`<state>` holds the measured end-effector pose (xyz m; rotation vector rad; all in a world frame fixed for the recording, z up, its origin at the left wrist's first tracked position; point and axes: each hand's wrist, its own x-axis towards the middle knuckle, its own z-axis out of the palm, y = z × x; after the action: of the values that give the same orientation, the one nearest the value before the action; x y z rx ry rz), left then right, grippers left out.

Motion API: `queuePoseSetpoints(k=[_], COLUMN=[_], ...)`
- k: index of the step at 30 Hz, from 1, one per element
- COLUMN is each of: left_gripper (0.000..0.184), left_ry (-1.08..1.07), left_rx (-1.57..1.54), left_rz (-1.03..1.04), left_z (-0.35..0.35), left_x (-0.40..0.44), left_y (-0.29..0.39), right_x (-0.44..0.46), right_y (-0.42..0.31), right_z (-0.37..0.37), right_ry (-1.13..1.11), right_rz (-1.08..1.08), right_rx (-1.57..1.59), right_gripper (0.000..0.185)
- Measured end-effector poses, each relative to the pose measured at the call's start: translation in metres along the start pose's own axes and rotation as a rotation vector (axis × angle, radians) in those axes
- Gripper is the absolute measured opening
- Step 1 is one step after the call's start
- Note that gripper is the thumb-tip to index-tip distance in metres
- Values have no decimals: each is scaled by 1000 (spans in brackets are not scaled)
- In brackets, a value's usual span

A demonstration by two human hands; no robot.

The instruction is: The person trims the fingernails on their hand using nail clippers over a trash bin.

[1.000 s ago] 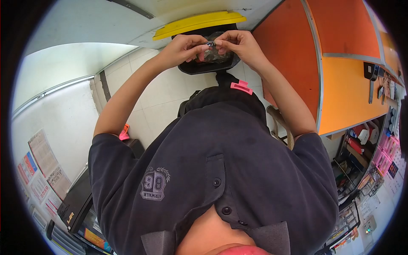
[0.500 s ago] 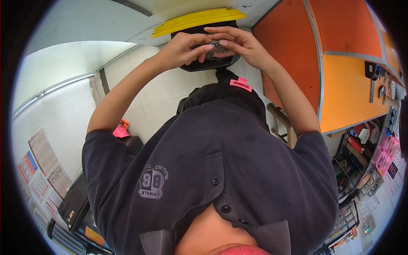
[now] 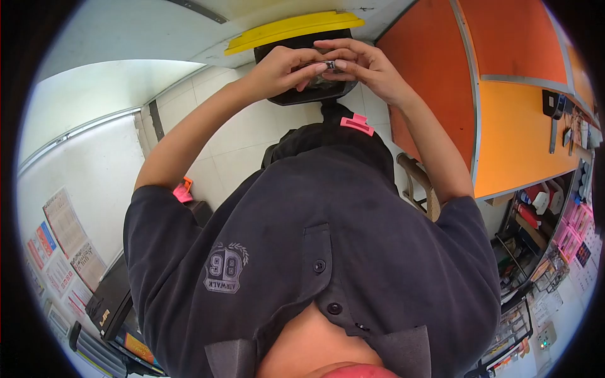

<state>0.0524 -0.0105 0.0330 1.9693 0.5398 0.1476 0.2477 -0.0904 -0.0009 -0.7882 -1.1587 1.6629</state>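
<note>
Over the black bin (image 3: 309,97), the left hand (image 3: 280,69) and right hand (image 3: 378,70) share a silvery thing (image 3: 330,65) (too small to name), each grip pinched shut on it. A yellow strip (image 3: 293,33) runs just beyond the bin; a pink clip (image 3: 360,120) sits on its near side.

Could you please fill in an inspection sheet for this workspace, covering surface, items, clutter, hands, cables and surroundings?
Surface: pale tiled floor; no worktop under the hands.
Job's things: small shiny object, partly hidden by fingers, above the open black bin.
Clutter: pink clip-like piece, just below the bin in the picture.
Hands: left hand and right hand meet at the object, holding it.
Cables: nothing seen near the hands; far right too small to tell.
Surroundings: yellow lid behind the bin, orange panels at right, posted papers at left.
</note>
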Motion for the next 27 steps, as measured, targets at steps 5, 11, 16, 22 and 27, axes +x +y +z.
queuePoseSetpoints(k=[5,11,16,22,27], left_gripper=[25,31,33,32,29], left_ry=[5,-7,-33,-18,-25], left_rx=[31,34,-138,-264,-409], left_rz=[-33,-68,-215,-230,-331], left_z=[2,5,1,0,-3], left_x=[2,-4,-9,-18,-22], left_y=[6,22,23,23,17], right_x=[-2,-4,-6,-6,-4], right_y=[-4,3,-3,-1,-3], right_z=[-1,-4,7,17,20], right_ry=[106,205,300,323,345], right_rz=[24,48,164,189,196], right_rx=[3,-65,53,269,246], right_gripper=[28,21,23,24,24])
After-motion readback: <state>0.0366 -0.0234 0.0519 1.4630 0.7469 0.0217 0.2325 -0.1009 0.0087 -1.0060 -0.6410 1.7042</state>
